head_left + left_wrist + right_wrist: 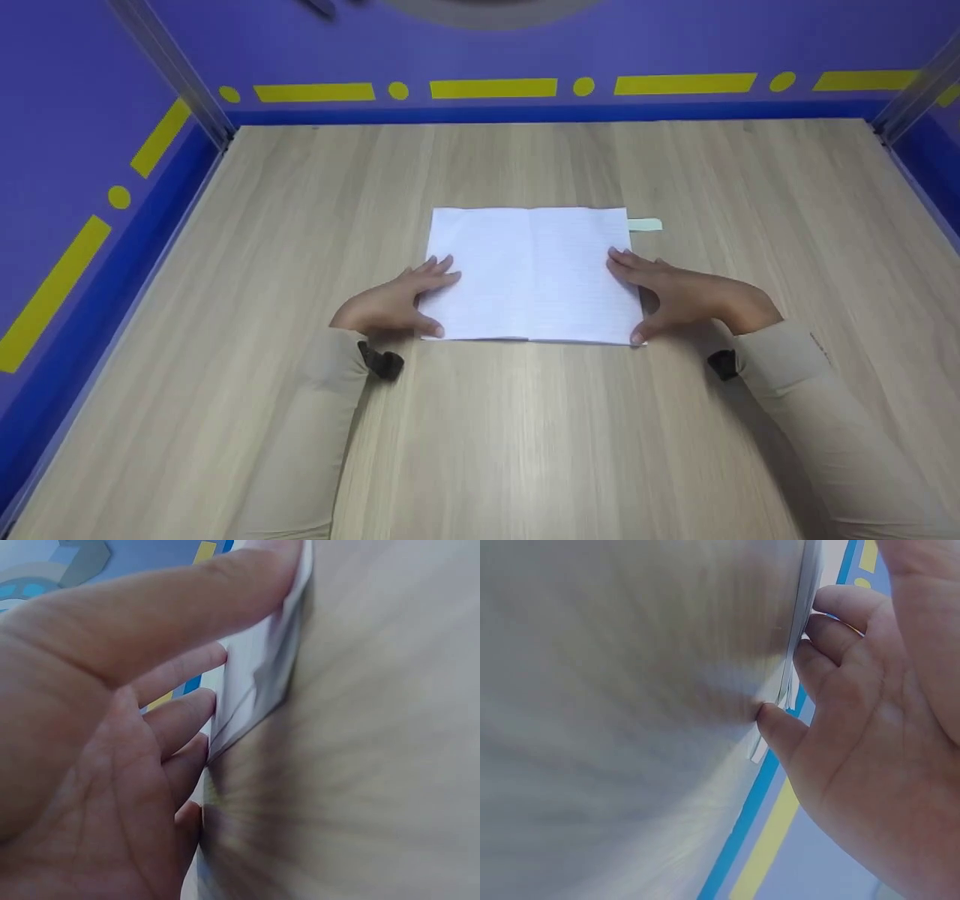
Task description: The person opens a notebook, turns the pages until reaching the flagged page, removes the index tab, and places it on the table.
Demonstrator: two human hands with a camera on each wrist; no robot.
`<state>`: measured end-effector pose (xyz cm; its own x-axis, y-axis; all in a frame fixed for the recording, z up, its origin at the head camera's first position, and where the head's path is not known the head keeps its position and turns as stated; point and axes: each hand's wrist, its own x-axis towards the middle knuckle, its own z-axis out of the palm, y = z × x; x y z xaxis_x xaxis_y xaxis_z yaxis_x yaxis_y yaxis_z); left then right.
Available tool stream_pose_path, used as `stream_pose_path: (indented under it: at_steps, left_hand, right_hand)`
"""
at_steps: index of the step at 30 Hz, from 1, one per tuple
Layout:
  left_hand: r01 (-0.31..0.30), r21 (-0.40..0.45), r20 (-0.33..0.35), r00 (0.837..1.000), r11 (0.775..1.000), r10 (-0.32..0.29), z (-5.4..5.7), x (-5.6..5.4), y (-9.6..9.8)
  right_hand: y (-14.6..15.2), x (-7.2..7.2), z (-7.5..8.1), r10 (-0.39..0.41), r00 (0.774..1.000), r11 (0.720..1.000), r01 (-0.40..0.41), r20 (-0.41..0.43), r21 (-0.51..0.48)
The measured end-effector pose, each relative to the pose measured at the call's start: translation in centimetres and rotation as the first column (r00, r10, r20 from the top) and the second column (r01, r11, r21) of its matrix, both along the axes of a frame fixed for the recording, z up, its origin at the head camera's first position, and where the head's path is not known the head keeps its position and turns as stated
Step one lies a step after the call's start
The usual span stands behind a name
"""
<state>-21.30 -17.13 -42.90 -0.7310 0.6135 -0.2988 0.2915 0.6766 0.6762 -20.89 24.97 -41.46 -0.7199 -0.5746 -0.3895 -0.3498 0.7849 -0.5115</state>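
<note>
An open notebook [530,277] with white, faintly lined pages lies flat on the table, its centre fold running away from the person. At its left edge rests the left hand [401,300], fingers and thumb spread on the page margin. The right hand [667,296] touches the opposite edge, fingertips on the page and thumb at the near corner. A pale green paper strip [645,224] sticks out from under the right page near its top. Close up in the left wrist view, the left thumb [172,615] lies over the page edges [259,682].
The wood-grain table [510,442] reaches back to a purple-blue wall [675,45] with yellow bars and dots. Another such panel [67,135] stands along the left side, with metal posts [180,67] at the corners. Dark camera mounts [385,365] sit at both wrists.
</note>
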Motion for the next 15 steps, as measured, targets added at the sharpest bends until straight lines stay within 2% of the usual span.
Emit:
stream_pose_path:
  at_steps: [15]
  left_hand:
    - [-0.012,-0.021,0.010,1.000,1.000,0.012,0.11,-0.02,0.03]
  right_hand:
    - [-0.16,0.10,0.09,0.007,1.000,1.000,-0.007,-0.019,-0.010]
